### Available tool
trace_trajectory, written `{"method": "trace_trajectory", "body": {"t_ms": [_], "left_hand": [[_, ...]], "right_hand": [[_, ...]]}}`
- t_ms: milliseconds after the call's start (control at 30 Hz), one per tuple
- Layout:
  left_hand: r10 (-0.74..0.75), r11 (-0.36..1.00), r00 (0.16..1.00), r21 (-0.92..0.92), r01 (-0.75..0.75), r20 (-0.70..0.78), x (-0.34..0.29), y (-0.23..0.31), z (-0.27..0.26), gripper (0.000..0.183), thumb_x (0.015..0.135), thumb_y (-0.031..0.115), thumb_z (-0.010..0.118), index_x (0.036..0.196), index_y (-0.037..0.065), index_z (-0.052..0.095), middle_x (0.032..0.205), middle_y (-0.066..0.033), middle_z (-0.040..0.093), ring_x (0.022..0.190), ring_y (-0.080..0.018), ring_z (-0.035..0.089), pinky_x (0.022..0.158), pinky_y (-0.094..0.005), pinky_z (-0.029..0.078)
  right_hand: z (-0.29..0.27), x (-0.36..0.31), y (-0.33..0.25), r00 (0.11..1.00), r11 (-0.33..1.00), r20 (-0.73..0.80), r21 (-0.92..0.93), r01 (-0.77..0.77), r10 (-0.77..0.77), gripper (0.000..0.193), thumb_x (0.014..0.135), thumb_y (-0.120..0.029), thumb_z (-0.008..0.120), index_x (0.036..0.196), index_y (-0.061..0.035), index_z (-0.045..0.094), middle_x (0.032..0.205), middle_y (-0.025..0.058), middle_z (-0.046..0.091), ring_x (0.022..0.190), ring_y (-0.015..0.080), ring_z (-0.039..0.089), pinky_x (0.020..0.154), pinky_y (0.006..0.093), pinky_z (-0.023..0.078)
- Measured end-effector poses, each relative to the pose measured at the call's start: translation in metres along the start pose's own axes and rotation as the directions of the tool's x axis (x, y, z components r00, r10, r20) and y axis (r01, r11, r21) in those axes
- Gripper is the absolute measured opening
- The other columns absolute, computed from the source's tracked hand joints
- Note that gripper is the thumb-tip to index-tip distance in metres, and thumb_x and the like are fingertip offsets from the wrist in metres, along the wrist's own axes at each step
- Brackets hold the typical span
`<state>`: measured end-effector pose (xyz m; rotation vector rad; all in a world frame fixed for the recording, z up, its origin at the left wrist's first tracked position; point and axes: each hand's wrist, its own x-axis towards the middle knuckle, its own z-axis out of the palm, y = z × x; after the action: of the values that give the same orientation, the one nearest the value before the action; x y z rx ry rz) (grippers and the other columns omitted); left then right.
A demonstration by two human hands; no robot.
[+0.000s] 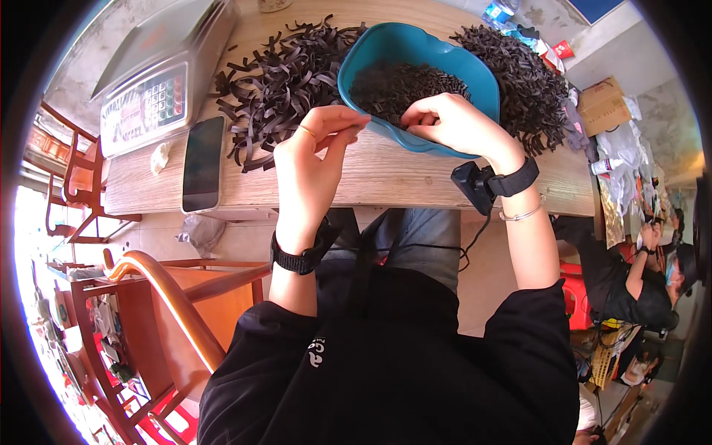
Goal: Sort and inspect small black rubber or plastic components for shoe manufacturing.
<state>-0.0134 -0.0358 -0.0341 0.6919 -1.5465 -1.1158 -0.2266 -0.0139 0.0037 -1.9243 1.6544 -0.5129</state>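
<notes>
A teal plastic basin (486, 85) stands on the wooden table, partly filled with short dark strips (404, 85). My right hand (456, 127) reaches over its near rim, fingers curled together at the strips; the fingertips are partly hidden, so what they grip cannot be made out. Just outside the basin's near left side, my left hand (315, 144) is closed in a pinch, thumb against fingertips. Anything between them is too small to name. Longer dark strips lie in a loose heap (293, 85) left of the basin, and another heap of dark strips (530, 93) lies to its right.
A scale with a keypad (148, 107) and a black-screened phone (202, 167) occupy the table's left side. A bottle (499, 12) stands at the back right. Wooden chairs (174, 297) are at left; a cardboard box (602, 105) and another person (630, 285) are at right.
</notes>
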Motion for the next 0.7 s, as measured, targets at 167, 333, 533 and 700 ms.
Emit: {"method": "trace_trajectory", "body": {"t_ms": [167, 333, 533, 700], "left_hand": [[0.374, 0.902, 0.927, 0.245, -0.355, -0.036, 0.003, 0.003, -0.006, 0.013, 0.077, -0.008, 0.059, 0.085, 0.001, 0.063, 0.086, -0.0091, 0.065, 0.076, -0.0156, 0.062, 0.069, -0.0244, 0.049], [0.354, 0.928, 0.934, 0.147, -0.343, -0.057, 0.002, 0.003, -0.006, 0.019, 0.078, -0.011, 0.055, 0.088, 0.002, 0.063, 0.081, -0.0086, 0.063, 0.074, -0.0164, 0.06, 0.069, -0.0248, 0.048], [0.309, 0.945, 0.951, 0.113, -0.307, 0.003, -0.001, 0.017, -0.008, 0.02, 0.081, -0.011, 0.052, 0.094, 0.0, 0.063, 0.084, -0.0086, 0.063, 0.076, -0.0143, 0.06, 0.071, -0.0233, 0.047], [0.307, 0.942, 0.951, 0.147, -0.301, -0.025, -0.002, 0.02, -0.004, 0.019, 0.078, -0.006, 0.059, 0.094, 0.003, 0.065, 0.082, -0.0092, 0.066, 0.073, -0.016, 0.064, 0.065, -0.0236, 0.049]], "right_hand": [[-0.006, 0.001, 0.001, 0.994, 0.996, 0.106, -0.086, 0.029, -0.02, 0.017, 0.076, -0.007, 0.063, 0.09, 0.0015, 0.065, 0.079, 0.0137, 0.066, 0.072, 0.0209, 0.064, 0.069, 0.0292, 0.05], [0.0, 0.0, 0.006, 0.999, 0.994, 0.004, 0.098, -0.04, 0.04, 0.014, 0.079, -0.005, 0.062, 0.089, 0.0028, 0.063, 0.079, 0.0117, 0.066, 0.07, 0.0162, 0.063, 0.067, 0.0278, 0.05], [-0.009, -0.01, -0.001, 0.991, 0.881, -0.131, 0.471, 0.049, 0.015, 0.013, 0.084, -0.002, 0.057, 0.095, 0.0034, 0.061, 0.085, 0.0081, 0.064, 0.077, 0.0145, 0.064, 0.072, 0.0248, 0.051], [-0.014, -0.02, -0.012, 0.985, 0.893, -0.173, 0.439, 0.101, -0.026, 0.02, 0.087, -0.005, 0.055, 0.105, 0.002, 0.06, 0.083, 0.0061, 0.062, 0.075, 0.0129, 0.063, 0.071, 0.0245, 0.051]]}}
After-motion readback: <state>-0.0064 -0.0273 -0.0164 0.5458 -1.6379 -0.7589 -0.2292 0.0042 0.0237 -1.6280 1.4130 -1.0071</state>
